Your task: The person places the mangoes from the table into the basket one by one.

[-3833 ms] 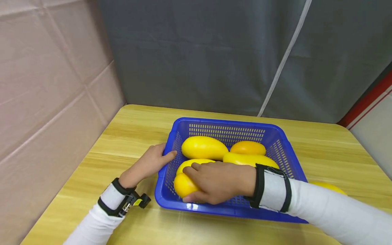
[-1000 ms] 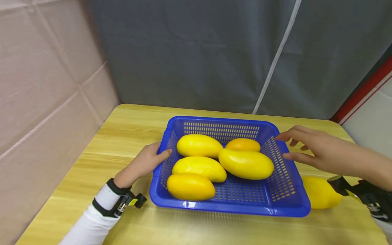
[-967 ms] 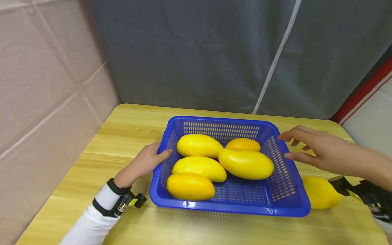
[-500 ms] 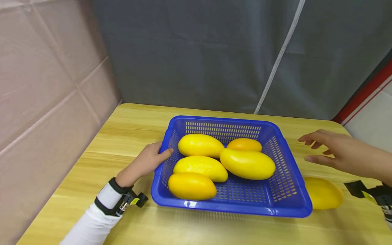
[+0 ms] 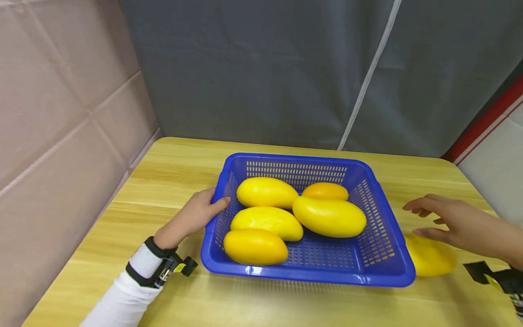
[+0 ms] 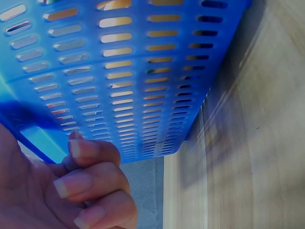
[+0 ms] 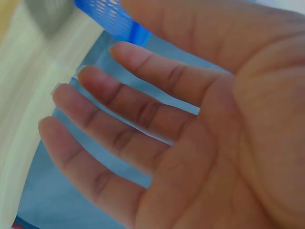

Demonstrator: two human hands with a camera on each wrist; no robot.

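My left hand [image 5: 195, 215] grips the left rim of a blue plastic basket [image 5: 314, 276], thumb over the edge and fingers outside; in the left wrist view the curled fingers [image 6: 102, 176] show beside the slotted wall. Several yellow mangoes lie in the basket, among them a front-left mango [image 5: 255, 246], a back-left mango [image 5: 267, 192], a large right mango [image 5: 329, 218] and an orange-yellow mango [image 5: 325, 191]. My right hand [image 5: 461, 225] hovers right of the basket, fingers loosely bent and holding nothing. Partly under it, another mango [image 5: 433, 259] lies on the table against the basket's right side.
The wooden table [image 5: 163, 177] carries the basket near its middle. A grey curtain [image 5: 253, 77] hangs behind the table, and a pinkish padded wall [image 5: 65, 113] stands at the left. A red-edged white panel [image 5: 500, 141] is at the far right.
Earlier, the right hand held the front-left mango inside the basket. It has let go, moved out to the right and lowered toward the mango on the table. The left hand has stayed on the rim.
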